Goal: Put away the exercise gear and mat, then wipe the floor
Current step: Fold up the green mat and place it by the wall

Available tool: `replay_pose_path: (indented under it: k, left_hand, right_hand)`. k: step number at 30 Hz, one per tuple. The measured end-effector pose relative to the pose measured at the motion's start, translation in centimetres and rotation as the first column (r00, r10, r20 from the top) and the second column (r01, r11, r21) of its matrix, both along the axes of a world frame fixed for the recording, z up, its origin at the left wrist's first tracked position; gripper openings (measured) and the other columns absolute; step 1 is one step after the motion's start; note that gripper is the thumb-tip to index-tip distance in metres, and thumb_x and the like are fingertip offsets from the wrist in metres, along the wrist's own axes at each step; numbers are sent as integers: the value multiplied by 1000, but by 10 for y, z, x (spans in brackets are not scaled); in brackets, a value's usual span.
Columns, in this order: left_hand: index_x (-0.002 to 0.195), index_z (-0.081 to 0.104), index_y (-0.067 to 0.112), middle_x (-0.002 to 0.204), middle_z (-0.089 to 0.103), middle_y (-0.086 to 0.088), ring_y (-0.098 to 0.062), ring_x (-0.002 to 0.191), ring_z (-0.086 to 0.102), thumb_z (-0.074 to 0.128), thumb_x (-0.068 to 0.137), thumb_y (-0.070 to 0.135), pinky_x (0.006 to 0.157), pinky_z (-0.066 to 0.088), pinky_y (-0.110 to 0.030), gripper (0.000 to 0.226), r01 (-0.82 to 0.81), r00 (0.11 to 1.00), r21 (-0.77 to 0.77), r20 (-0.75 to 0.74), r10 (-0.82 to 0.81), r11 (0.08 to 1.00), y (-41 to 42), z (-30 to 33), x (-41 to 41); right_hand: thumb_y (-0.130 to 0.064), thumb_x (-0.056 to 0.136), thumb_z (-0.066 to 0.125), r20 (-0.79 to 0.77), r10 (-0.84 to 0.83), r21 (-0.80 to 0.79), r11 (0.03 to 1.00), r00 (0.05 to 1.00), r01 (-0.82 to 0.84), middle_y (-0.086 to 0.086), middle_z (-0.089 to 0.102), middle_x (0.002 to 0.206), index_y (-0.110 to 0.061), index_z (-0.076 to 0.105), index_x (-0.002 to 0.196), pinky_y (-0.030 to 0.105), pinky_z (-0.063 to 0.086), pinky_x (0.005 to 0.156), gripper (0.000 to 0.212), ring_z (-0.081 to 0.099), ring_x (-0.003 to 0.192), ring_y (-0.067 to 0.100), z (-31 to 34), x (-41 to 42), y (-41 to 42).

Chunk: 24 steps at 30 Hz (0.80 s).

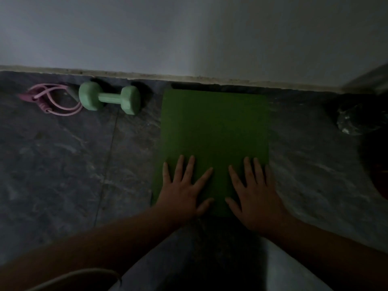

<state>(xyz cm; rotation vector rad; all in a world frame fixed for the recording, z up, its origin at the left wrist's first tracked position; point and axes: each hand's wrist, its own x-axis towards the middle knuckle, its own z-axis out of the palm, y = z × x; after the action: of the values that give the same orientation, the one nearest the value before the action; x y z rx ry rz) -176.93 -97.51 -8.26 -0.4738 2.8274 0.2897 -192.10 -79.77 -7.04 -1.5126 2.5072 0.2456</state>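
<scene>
A green mat (214,127) lies flat on the dark marbled floor, its far edge close to the wall. My left hand (184,190) presses on the mat's near left part with fingers spread flat. My right hand (256,196) presses on the near right part in the same way. A mint-green dumbbell (109,98) lies on the floor to the left of the mat, near the wall. A pink resistance band (52,99) lies looped just left of the dumbbell.
The white wall (189,38) meets the floor (63,164) along a pale skirting strip. A crumpled dark cloth-like lump (354,120) sits at the far right, beside a dark round object at the frame's edge. A pale cord curves at the bottom left.
</scene>
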Motion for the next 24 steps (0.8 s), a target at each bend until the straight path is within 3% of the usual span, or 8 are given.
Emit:
replay_pose_path:
  k: [2, 7, 10, 12, 14, 17, 21, 24]
  left_hand:
    - [154, 4, 42, 163, 6, -18, -45, 148, 1, 24, 85, 78, 108, 1, -74, 81, 8, 999, -32, 31, -7, 999, 5, -2, 0]
    - [154, 18, 38, 161, 18, -21, -47, 147, 13, 33, 84, 76, 106, 10, -76, 81, 14, 999, -35, 52, -12, 999, 6, -6, -5]
    - [153, 17, 43, 161, 21, -14, -42, 145, 23, 30, 83, 78, 106, 21, -72, 80, -36, 999, -6, 21, 36, 999, 2, 6, -8]
    - [152, 5, 48, 164, 10, -6, -36, 145, 24, 25, 83, 78, 108, 28, -63, 78, -116, 993, 35, 5, 116, 993, -16, 19, -17]
    - [151, -7, 49, 165, -3, -3, -33, 146, 21, 28, 87, 74, 108, 32, -56, 77, -193, 981, 81, -11, 194, 978, -45, 24, -35]
    - [151, -12, 44, 164, -12, -1, -34, 147, 22, 46, 92, 60, 109, 39, -53, 84, -282, 959, 161, 30, 281, 946, -92, 31, -79]
    - [154, -8, 40, 164, -14, 0, -34, 146, 25, 50, 94, 55, 109, 36, -54, 85, -306, 932, 97, 234, 277, 947, -111, 33, -114]
    - [154, -2, 40, 164, -12, 0, -36, 146, 24, 53, 94, 51, 110, 33, -55, 83, -329, 916, 89, 273, 295, 940, -112, 31, -119]
  right_hand:
    - [-66, 91, 29, 33, 34, 32, 999, 999, -35, 29, 15, 158, -19, 19, 156, 65, 12, 115, 81, 12, 145, 49, -5, 4, 8]
    - [-68, 91, 26, 88, 12, 120, 993, 996, -23, 27, 10, 160, -20, 15, 157, 65, 13, 114, 82, 9, 147, 47, -5, 0, 5]
    - [-70, 86, 34, 143, -52, 70, 997, 988, 43, 24, 28, 156, -22, 31, 152, 62, 29, 109, 82, 30, 139, 46, 5, -6, -1]
    - [-68, 84, 41, 187, -119, -26, 992, 975, 126, 21, 34, 153, -23, 34, 149, 55, 40, 103, 80, 45, 127, 46, 16, -25, -14]
    - [-65, 86, 46, 260, -218, -81, 966, 941, 246, 17, 17, 160, -30, 12, 154, 51, 40, 106, 84, 42, 131, 43, 28, -52, -33]
    - [-61, 90, 49, 364, -289, -3, 950, 885, 311, 12, -3, 164, -38, -18, 151, 50, 39, 108, 93, 46, 130, 37, 35, -89, -67]
    - [-65, 89, 46, 325, -337, 80, 941, 884, 329, 11, -6, 163, -33, -13, 154, 52, 40, 108, 93, 42, 133, 41, 20, -100, -89]
    - [-64, 89, 50, 296, -407, 160, 913, 864, 376, 9, -9, 163, -31, -2, 156, 51, 36, 111, 91, 32, 140, 43, 14, -109, -98]
